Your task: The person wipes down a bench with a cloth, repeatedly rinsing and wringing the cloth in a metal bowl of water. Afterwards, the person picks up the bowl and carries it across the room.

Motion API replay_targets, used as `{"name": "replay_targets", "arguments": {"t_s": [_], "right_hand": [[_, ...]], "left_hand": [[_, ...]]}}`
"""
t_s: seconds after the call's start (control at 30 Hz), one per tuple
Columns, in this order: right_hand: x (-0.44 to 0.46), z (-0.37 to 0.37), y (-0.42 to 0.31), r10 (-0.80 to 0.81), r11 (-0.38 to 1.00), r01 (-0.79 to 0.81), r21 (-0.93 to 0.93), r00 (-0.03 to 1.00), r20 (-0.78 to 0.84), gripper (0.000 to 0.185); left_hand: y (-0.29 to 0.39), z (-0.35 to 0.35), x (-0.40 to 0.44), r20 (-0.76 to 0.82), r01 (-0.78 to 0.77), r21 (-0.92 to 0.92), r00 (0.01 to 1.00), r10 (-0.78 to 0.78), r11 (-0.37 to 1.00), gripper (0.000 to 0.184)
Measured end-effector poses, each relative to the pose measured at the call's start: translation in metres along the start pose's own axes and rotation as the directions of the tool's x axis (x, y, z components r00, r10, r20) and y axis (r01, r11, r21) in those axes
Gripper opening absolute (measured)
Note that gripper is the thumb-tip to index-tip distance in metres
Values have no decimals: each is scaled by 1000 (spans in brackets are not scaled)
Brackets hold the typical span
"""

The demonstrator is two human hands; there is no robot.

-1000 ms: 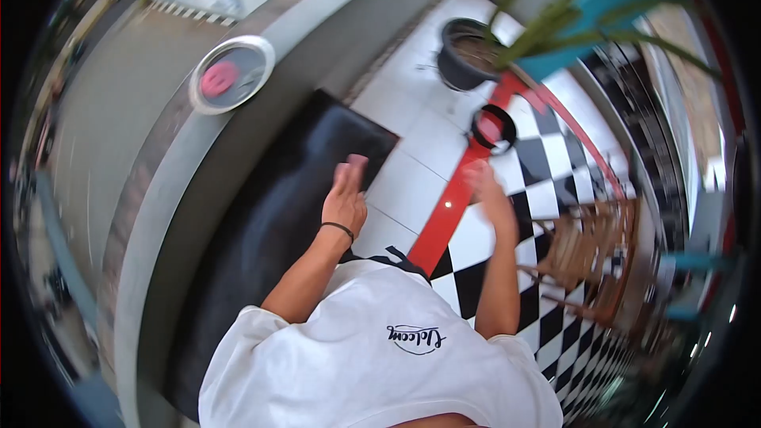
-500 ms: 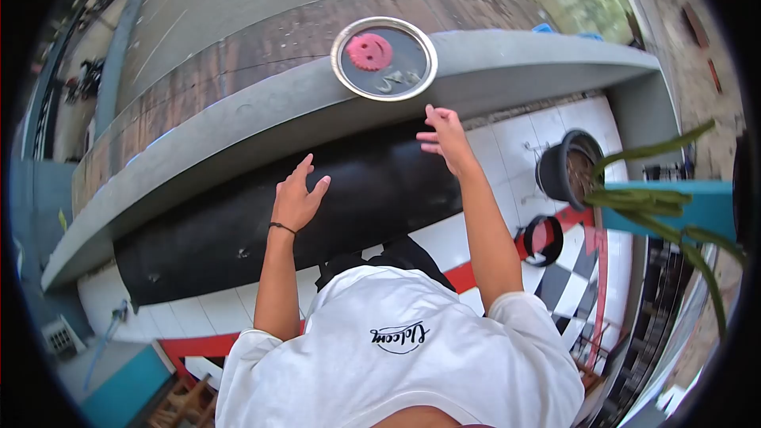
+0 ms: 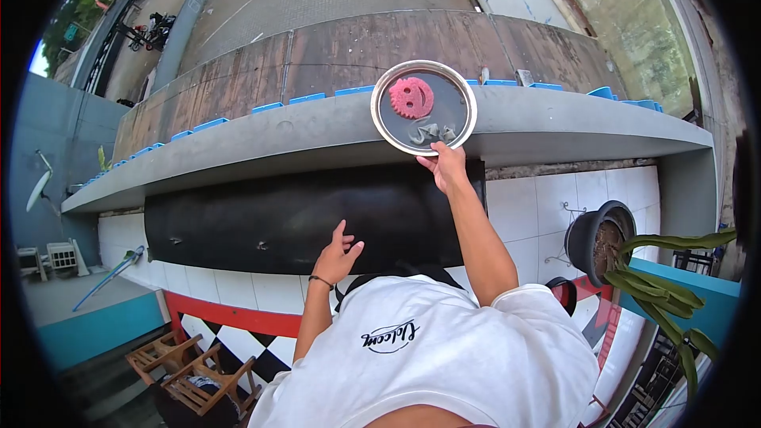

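Observation:
A round silver-rimmed tray [image 3: 381, 127] with a dark inside is at the grey ledge, its near part reaching past the ledge's inner edge. On its left side lies a pink smiley-face sponge [image 3: 411, 98] with a scalloped rim. Nearer to me in the tray are small greyish crumpled pieces [image 3: 428, 133] whose kind I cannot make out. My right hand [image 3: 446, 165] grips the tray's near rim, thumb on top and fingers below. Whether the tray is lifted off the ledge I cannot tell. My left hand [image 3: 336, 255] is open and holds nothing, fingers apart, before the black sheet.
The curved grey ledge [image 3: 547, 111] runs across, with blue pieces [image 3: 307, 98] along its far side and brown boards [image 3: 333, 55] beyond. A black sheet [image 3: 238, 214] hangs below it. A potted plant [image 3: 606, 242] stands right; wooden stools [image 3: 210, 380] are lower left.
My right hand has reached forward and closed on the tray's near rim. My left hand has drawn back towards my body, still open. The camera view has shifted.

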State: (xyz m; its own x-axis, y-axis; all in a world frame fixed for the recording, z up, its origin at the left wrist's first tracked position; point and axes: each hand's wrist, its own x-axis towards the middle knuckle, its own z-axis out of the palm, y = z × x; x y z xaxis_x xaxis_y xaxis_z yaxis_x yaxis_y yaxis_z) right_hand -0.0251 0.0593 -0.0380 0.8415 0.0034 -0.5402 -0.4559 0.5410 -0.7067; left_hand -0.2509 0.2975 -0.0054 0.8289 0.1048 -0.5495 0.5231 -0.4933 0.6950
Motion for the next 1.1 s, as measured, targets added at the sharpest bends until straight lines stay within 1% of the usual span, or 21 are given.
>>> {"name": "replay_targets", "arguments": {"t_s": [0.03,0.13,0.2,0.3,0.33,0.4,0.5,0.6,0.7,0.73,0.83,0.87,0.97,1.0,1.07,1.1], "right_hand": [[0,1,1,-9,1000,9,9,1000,-3,35],[3,-3,3,-31,999,31,29,999,7,39],[-1,-3,-1,-27,1000,27,6,1000,-1,39],[-8,-6,-4,-37,999,37,-17,999,3,39],[-11,-9,-4,-41,999,41,-26,999,7,40],[-18,-18,-1,-39,998,40,-38,999,11,40],[-43,-28,1,-58,996,59,-65,998,6,41],[-74,-34,0,-63,992,61,-108,998,-7,42],[-106,-49,8,-71,991,66,-115,997,-36,45],[-118,-52,11,-68,992,63,-109,997,-45,46],[-157,-57,21,-57,996,53,-66,996,-66,46],[-170,-62,28,-58,997,54,-51,995,-81,46],[-206,-75,54,-57,998,55,-12,987,-149,46],[-221,-74,60,-60,998,59,-13,983,-171,46],[-237,-75,68,-73,997,68,-29,967,-244,45],[-249,-81,77,-64,998,59,-29,969,-239,44]], "left_hand": [[5,2,3,22,4,-1,1000,-4,1000,78],[22,3,26,34,-83,-18,996,83,996,80],[35,1,45,26,-143,-39,989,144,989,80],[57,-2,79,46,-172,-136,983,179,976,79],[66,-1,92,80,-110,-274,987,137,955,76],[84,5,118,168,36,-525,984,62,850,71],[97,22,142,286,184,-744,957,57,642,69],[105,28,150,414,294,-859,881,230,420,64],[98,41,138,365,282,-919,874,321,277,59],[95,44,133,317,254,-941,893,319,224,55],[80,50,130,304,238,-947,880,364,216,54],[77,51,123,341,272,-934,872,352,231,49],[43,68,119,372,233,-899,854,364,371,46],[38,68,111,383,252,-903,840,384,349,45],[42,66,98,407,243,-886,816,411,395,44],[37,70,92,427,255,-874,810,402,415,43]]}}
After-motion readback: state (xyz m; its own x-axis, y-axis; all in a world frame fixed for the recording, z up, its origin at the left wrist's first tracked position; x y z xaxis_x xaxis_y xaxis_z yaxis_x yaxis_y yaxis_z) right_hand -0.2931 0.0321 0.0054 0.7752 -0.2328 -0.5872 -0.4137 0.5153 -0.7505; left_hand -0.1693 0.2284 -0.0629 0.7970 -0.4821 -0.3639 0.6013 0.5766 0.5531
